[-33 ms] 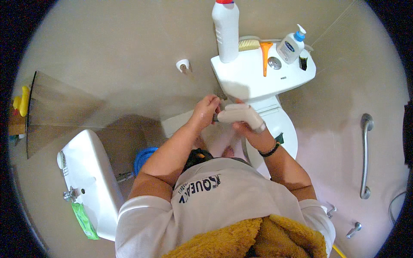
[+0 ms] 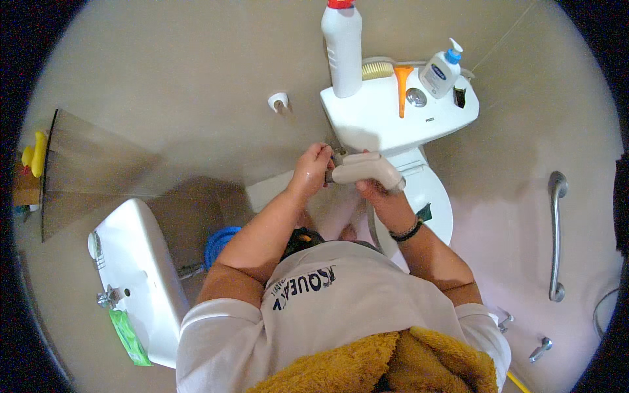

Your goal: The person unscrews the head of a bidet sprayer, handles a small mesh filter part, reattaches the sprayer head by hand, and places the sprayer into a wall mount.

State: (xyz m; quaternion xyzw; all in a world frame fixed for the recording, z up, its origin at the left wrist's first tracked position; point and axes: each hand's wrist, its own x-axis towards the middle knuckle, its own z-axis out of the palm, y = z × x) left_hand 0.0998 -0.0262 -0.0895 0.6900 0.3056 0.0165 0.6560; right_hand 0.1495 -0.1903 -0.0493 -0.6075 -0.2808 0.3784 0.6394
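Observation:
My right hand (image 2: 386, 203) is wrapped from below round a whitish bidet sprayer (image 2: 367, 172) with a long lever along its top. The sprayer lies roughly level, its nozzle end pointing right. At its other end, my left hand (image 2: 311, 169) closes round the dark fitting where the sprayer narrows; its fingertips are partly hidden. Both hands are in front of the toilet tank (image 2: 393, 131), left of the toilet bowl's lid (image 2: 432, 190). A dark bracelet (image 2: 407, 230) circles my right wrist.
On the tank stand a tall white bottle (image 2: 342, 56), a brush (image 2: 378, 70), an orange scraper-like tool (image 2: 402, 92) and a pump bottle (image 2: 440, 72). A small holder (image 2: 278, 101) is fixed to the wall. A sink (image 2: 141, 281) and blue bucket (image 2: 219, 243) are left; a grab bar (image 2: 556, 236) is right.
The sprayer's nozzle end has tilted slightly, and my right hand has shifted a little with it. My left hand stays at the fitting.

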